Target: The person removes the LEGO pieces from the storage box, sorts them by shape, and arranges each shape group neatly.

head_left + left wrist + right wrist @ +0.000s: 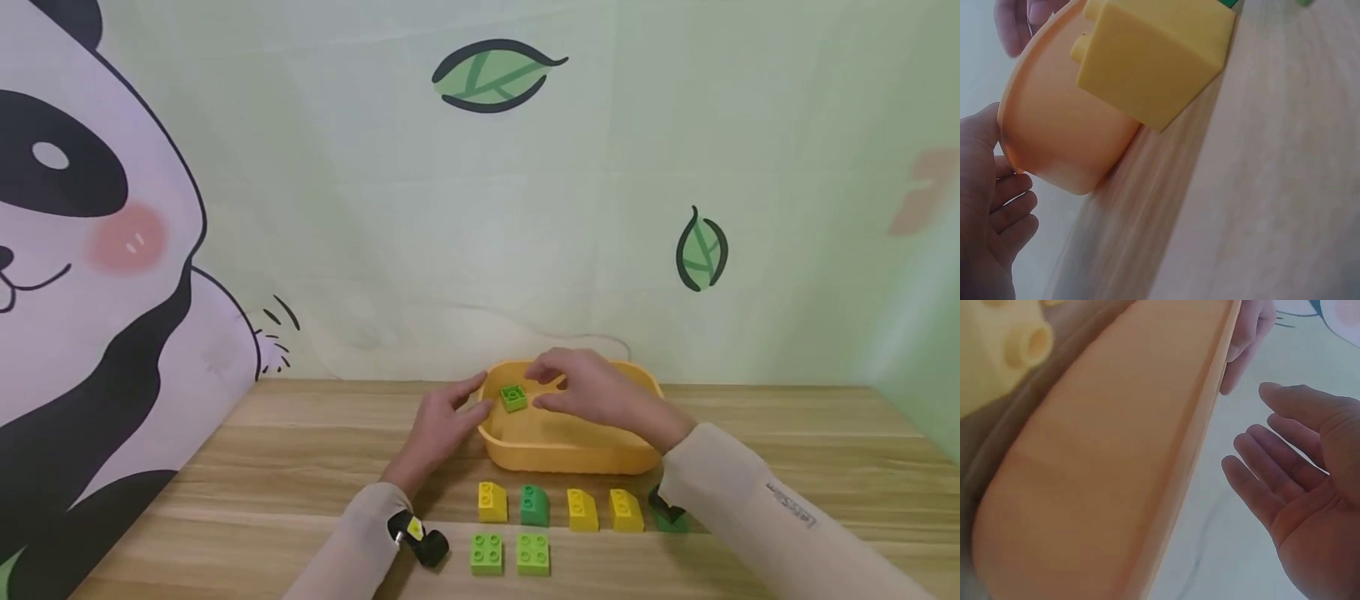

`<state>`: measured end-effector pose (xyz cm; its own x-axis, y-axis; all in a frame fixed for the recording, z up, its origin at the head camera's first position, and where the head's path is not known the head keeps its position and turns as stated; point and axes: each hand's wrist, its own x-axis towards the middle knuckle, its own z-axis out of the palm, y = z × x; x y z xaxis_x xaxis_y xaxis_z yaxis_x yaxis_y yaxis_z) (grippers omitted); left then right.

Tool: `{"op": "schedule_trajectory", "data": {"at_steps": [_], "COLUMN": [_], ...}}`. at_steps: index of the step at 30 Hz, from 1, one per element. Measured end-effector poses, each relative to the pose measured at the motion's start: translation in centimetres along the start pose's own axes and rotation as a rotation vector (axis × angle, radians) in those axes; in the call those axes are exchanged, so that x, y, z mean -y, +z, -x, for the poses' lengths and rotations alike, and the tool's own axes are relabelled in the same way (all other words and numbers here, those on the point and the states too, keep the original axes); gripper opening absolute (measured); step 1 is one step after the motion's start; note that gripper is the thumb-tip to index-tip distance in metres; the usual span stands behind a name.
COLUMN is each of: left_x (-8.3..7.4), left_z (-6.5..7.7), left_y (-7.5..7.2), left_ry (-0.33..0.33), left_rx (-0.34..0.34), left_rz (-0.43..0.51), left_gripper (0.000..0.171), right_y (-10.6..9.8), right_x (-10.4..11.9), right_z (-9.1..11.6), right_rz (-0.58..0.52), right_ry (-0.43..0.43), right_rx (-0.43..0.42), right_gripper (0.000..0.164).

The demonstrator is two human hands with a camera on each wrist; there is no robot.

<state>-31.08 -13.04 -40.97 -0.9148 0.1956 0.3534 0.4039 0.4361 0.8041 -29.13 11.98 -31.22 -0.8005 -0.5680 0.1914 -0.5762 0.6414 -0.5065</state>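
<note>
A yellow-orange plastic bin [573, 458] stands on the table, with one lime-green toy brick [513, 398] inside near its left end. My left hand [442, 425] rests against the bin's left end, thumb and index finger spread along the rim; the left wrist view shows the thumb touching the bin wall [1066, 137]. My right hand [588, 387] hovers over the bin, just right of the brick. Its fingers are apart and loosely bent, with nothing between them, as the right wrist view also shows.
In front of the bin stands a row of yellow bricks [492, 502] and green bricks [534, 505], the rightmost partly hidden by the right wrist camera. Two lime-green bricks [487, 554] lie nearer me. A printed panda cloth [375, 208] hangs behind the wooden table [300, 467].
</note>
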Motion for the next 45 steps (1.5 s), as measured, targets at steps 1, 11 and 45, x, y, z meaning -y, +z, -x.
{"op": "schedule_trajectory", "data": {"at_steps": [1, 11, 45], "left_x": [0.0, 0.5, 0.2], "left_z": [0.0, -0.2, -0.2], "left_y": [0.0, 0.0, -0.1], "left_ry": [0.003, 0.013, 0.006], "left_rx": [0.0, 0.002, 0.016], "left_rz": [-0.001, -0.011, -0.008], "left_gripper": [0.051, 0.052, 0.051], "right_y": [0.0, 0.7, 3.8], "right_x": [0.0, -0.7, -2.0], "right_z": [-0.3, -3.0, -6.7], "right_rz": [-0.003, 0.027, 0.14], "right_ry": [0.003, -0.015, 0.092], "right_rx": [0.004, 0.091, 0.283], "right_gripper": [0.032, 0.033, 0.039]}}
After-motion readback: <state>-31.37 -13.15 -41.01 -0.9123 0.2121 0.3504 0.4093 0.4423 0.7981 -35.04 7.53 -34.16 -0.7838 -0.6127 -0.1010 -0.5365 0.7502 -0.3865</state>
